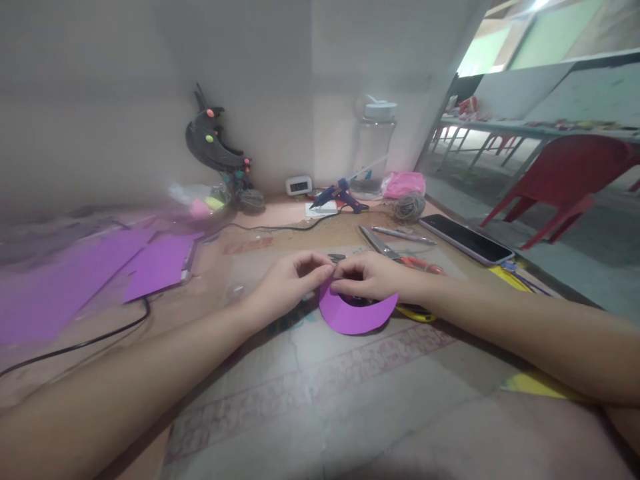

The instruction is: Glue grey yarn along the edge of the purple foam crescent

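A purple paper crescent (357, 319) hangs just over the table from both hands. My left hand (299, 281) pinches its upper left tip between thumb and fingers. Right beside it, my right hand (367, 275) has its fingers closed on the same tip, and the two hands nearly touch. The crescent's other tip points up to the right, below my right wrist. Scissors with orange handles (423, 265) lie behind my right hand. Under that wrist a yellow handle (417, 315) shows in part, the rest hidden.
At left lie purple sheets (160, 265) and a black cord (100, 339). Along the back are a blue glue gun (337, 195), a small clock (299, 185), grey yarn (409, 207) and a bottle (375, 143). A phone (467, 239) rests at right. A dark crescent ornament (213, 143) hangs on the wall.
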Demonstrator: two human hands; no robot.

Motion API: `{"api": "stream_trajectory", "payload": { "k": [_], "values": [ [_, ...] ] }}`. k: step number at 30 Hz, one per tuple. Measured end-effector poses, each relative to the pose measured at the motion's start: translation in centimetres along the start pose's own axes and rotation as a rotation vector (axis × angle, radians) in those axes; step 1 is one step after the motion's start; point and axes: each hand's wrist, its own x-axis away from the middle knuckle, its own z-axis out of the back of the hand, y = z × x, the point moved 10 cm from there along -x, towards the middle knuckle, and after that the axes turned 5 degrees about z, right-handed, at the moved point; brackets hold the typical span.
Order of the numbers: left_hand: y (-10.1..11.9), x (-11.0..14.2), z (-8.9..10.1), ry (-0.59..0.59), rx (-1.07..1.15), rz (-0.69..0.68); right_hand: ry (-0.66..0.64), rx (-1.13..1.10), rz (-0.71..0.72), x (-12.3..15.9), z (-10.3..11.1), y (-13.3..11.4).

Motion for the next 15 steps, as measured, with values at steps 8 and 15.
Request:
{"api": "stream_trajectory", "payload": {
  "k": [8, 15],
  "values": [
    [-0.14, 0.05, -0.11, -0.020, 0.024, 0.001, -0.010, -0.042, 0.000, 0.13, -0.22, 0.14],
    [-0.26, -0.13, 0.48, 0.029, 0.034, -0.012, 0.037, -0.142, 0.045, 0.05, -0.04, 0.28]
  ]
}}
